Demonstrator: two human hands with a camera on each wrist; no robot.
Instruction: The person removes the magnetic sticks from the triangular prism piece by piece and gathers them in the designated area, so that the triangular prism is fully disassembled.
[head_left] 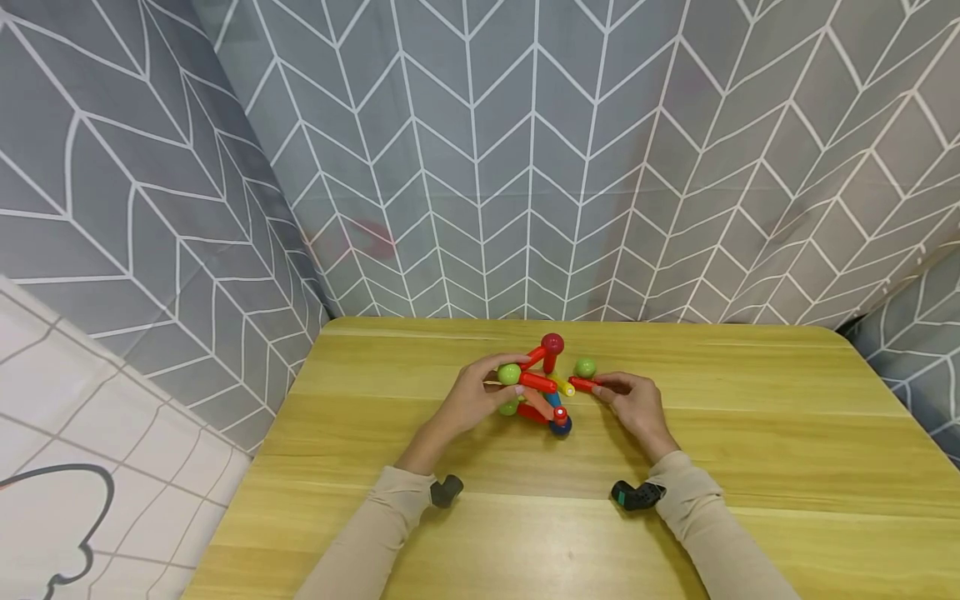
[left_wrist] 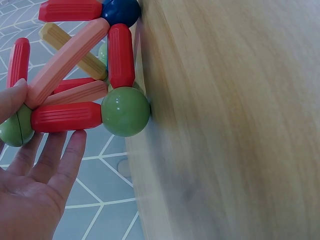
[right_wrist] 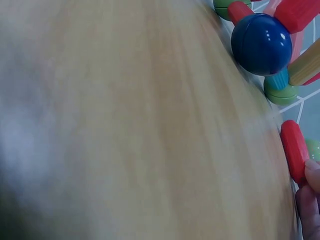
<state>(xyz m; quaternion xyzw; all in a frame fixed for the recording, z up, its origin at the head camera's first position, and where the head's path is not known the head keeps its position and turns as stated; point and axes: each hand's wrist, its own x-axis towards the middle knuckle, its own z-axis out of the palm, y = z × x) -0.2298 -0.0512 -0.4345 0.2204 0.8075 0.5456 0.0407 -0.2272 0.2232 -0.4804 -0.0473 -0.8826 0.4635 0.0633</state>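
A frame of magnetic rods and balls stands on the table. My left hand (head_left: 463, 398) holds it at a green ball (head_left: 509, 374) on its upper left corner, thumb on one side and fingers beneath in the left wrist view. A dark blue ball (right_wrist: 262, 45) and another green ball (left_wrist: 125, 111) form lower corners, joined by a red rod (left_wrist: 121, 56). Pink, yellow and blue rods run between the balls; a red ball (head_left: 552, 344) tops the far side. Right of the frame, my right hand (head_left: 636, 407) pinches a red rod (right_wrist: 294, 150) low over the table, beside a separate green ball (head_left: 585, 367).
The wooden table (head_left: 750, 467) reaches toward a grey patterned curtain (head_left: 510, 167) behind it. Dark wrist devices (head_left: 636, 496) sit at both sleeve cuffs. White patterned cloth (head_left: 112, 467) lies beyond the table's left edge.
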